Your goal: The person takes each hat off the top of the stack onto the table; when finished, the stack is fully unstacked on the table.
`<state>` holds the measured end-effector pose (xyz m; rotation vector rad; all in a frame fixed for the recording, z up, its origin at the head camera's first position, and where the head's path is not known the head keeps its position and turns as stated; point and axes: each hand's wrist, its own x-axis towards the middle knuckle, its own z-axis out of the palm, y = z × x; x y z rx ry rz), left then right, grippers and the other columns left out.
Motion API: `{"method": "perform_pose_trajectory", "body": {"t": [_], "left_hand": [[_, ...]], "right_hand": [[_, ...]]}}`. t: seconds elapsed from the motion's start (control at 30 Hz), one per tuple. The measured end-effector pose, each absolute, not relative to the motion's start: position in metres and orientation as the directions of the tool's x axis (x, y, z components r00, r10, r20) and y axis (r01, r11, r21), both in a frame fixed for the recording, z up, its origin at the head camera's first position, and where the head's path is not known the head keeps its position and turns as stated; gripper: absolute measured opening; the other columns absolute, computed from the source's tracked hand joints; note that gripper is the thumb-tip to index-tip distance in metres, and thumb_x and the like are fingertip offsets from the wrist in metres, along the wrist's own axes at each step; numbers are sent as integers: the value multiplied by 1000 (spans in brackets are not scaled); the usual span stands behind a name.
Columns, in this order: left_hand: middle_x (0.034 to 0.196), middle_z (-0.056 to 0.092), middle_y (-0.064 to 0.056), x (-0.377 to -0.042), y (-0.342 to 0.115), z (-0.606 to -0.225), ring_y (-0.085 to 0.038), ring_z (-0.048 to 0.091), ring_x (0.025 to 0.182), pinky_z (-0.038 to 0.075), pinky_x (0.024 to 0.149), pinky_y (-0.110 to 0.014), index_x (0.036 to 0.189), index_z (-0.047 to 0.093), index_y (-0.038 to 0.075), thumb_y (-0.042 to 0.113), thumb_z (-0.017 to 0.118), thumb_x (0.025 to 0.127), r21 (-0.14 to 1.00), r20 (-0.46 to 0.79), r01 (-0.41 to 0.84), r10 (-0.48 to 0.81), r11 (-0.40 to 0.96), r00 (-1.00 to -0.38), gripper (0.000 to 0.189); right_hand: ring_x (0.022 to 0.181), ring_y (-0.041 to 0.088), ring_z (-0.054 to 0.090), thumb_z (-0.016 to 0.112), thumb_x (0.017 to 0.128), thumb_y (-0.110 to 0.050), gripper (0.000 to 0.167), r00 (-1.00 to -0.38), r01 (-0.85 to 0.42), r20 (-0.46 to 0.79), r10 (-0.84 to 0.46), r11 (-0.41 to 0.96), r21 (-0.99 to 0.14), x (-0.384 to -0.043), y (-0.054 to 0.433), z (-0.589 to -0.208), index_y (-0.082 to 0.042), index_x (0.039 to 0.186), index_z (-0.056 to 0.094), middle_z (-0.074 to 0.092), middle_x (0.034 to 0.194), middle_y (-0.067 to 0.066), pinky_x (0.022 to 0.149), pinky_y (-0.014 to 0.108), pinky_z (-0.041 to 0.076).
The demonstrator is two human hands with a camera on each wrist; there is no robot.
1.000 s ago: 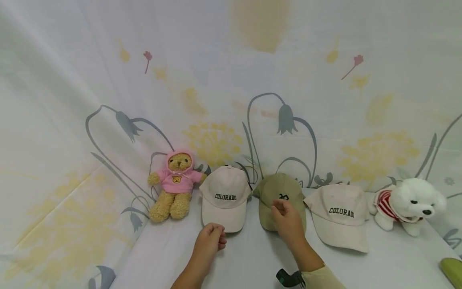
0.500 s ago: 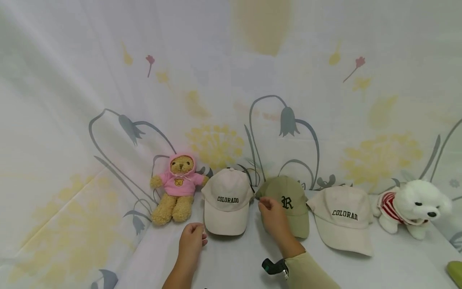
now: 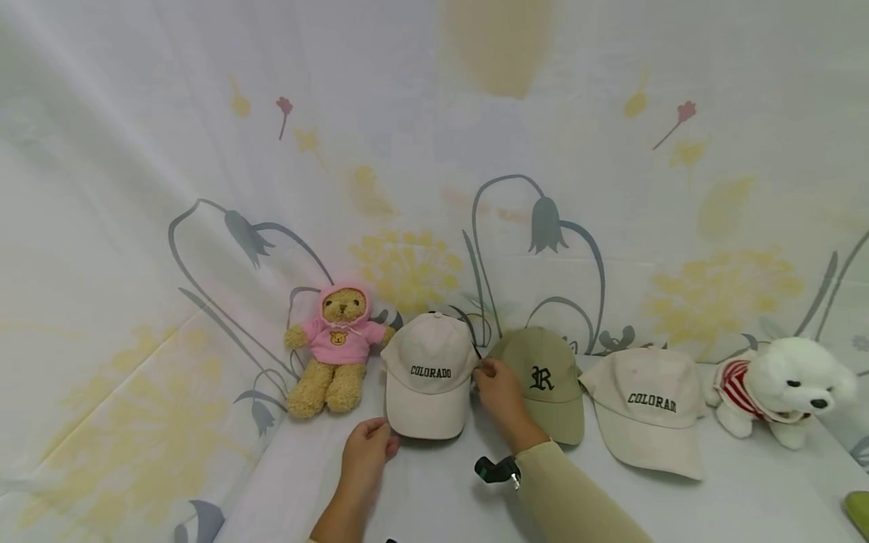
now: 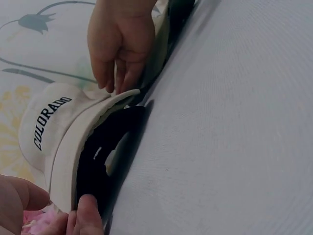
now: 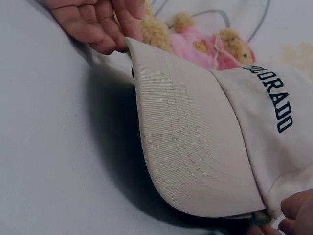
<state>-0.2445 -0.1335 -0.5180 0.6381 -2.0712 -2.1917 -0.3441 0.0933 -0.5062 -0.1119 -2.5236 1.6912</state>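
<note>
A beige baseball cap point(image 3: 428, 377) lettered COLORADO sits left of centre, brim toward me. At the brim's left corner, my left hand point(image 3: 366, 449) has its fingertips against the edge; in the left wrist view its thumb point(image 4: 32, 195) and fingers are spread on either side of that corner. On the cap's other side is my right hand point(image 3: 501, 392), fingertips close to the crown's lower edge. From the left wrist those fingers look nearly straight, pointing at the brim. Whether they touch the cap is hard to see. Behind my right hand stands an olive cap point(image 3: 543, 362) with a black letter.
A teddy bear point(image 3: 336, 347) in a pink hoodie leans on the patterned backdrop at left. To the right are a second beige cap point(image 3: 645, 407) and a white plush dog point(image 3: 781, 385). A green object point(image 3: 857, 509) shows at the right edge. White cloth point(image 3: 434, 498) covers the surface.
My right hand has moved left from in front of the olive cap to the beige cap's right side. My left hand shifted left, then came in to the brim's left corner.
</note>
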Motion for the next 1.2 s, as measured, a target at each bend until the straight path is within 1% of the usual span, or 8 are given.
{"method": "perform_pose_trajectory", "body": {"t": [0.1, 0.23, 0.5, 0.63, 0.8, 1.03, 1.2], "left_hand": [[109, 65, -16, -246, -132, -519, -18, 68, 92, 60, 79, -25, 136, 54, -8, 10, 55, 106, 964, -264, -237, -297, -123, -918, 35], [109, 63, -15, -247, -131, -521, -17, 66, 92, 60, 80, -24, 136, 53, -8, 10, 56, 106, 968, -243, -211, -287, -137, -927, 35], [110, 61, -15, -249, -129, -523, -16, 65, 91, 60, 80, -25, 134, 51, -9, 5, 58, 104, 962, -245, -197, -287, -189, -926, 34], [108, 60, -14, -249, -129, -525, -15, 64, 89, 60, 79, -24, 134, 50, -11, 3, 60, 103, 957, -251, -192, -291, -218, -923, 35], [107, 59, -12, -248, -129, -526, -16, 63, 91, 59, 80, -25, 135, 50, -11, 3, 60, 103, 955, -252, -191, -279, -228, -927, 37], [106, 58, -10, -247, -132, -526, -16, 61, 92, 58, 81, -26, 136, 49, -10, 2, 61, 103, 949, -264, -199, -266, -246, -927, 38], [107, 57, -10, -244, -133, -527, -16, 60, 92, 58, 81, -26, 137, 47, -11, 0, 62, 102, 948, -261, -196, -259, -251, -930, 40]], "right_hand": [[110, 29, 65, 59, 106, -20, 40, -993, 28, 12, 118, 336, -942, -347, 91, -506, -1, 141, 60, 66, 127, 18, 86, 39, 57], [109, 29, 65, 58, 106, -17, 38, -993, 44, -13, 121, 257, -965, -350, 90, -509, 1, 140, 60, 64, 125, 19, 86, 37, 56], [115, 30, 64, 55, 108, -14, 37, -991, 93, -86, 103, 61, -994, -351, 92, -511, 2, 142, 57, 62, 127, 19, 96, 40, 55], [110, 28, 64, 56, 108, -15, 33, -987, 112, -115, 112, -26, -993, -353, 90, -510, 3, 136, 57, 61, 126, 18, 93, 37, 55], [104, 23, 64, 58, 108, -16, 26, -984, 121, -128, 124, -59, -991, -352, 90, -511, 1, 127, 57, 60, 121, 14, 88, 31, 55], [99, 20, 63, 58, 108, -16, 19, -981, 122, -133, 138, -87, -989, -349, 87, -509, 0, 118, 58, 60, 115, 11, 89, 33, 55], [95, 17, 62, 59, 107, -12, 14, -982, 100, -119, 149, -129, -987, -347, 85, -508, 0, 113, 57, 62, 111, 11, 84, 28, 54]]}}
